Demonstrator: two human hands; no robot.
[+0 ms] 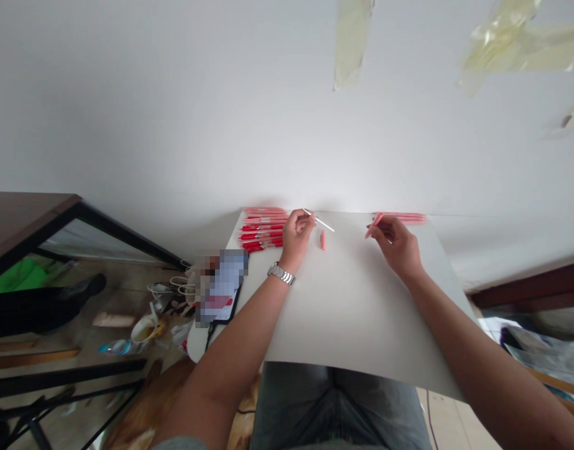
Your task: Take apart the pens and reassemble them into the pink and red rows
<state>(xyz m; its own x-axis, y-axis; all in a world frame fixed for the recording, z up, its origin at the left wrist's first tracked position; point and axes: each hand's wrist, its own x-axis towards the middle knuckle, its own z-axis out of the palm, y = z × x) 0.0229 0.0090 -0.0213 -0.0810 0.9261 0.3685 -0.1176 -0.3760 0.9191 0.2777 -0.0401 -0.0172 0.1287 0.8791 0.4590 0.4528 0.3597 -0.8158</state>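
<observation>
My left hand (297,236), with a metal watch at the wrist, pinches a thin white pen refill (325,224) that slants down to the right. Between the fingers of my right hand (400,245) is a pink pen barrel (373,225), tilted. The two pieces are apart. A short pink pen part (323,240), perhaps a cap, lies on the white table (343,300) just right of my left hand. Beside that hand, red and pink pens (261,236) lie in rows, partly hidden by it. Behind my right hand rests a small group of pink barrels (411,217).
A phone (223,287) with a cable lies at the table's left edge, its screen blurred. The wall (287,125) rises right behind the table. Left of it are a dark-framed table (34,203) and clutter on the floor, including a bottle (115,347).
</observation>
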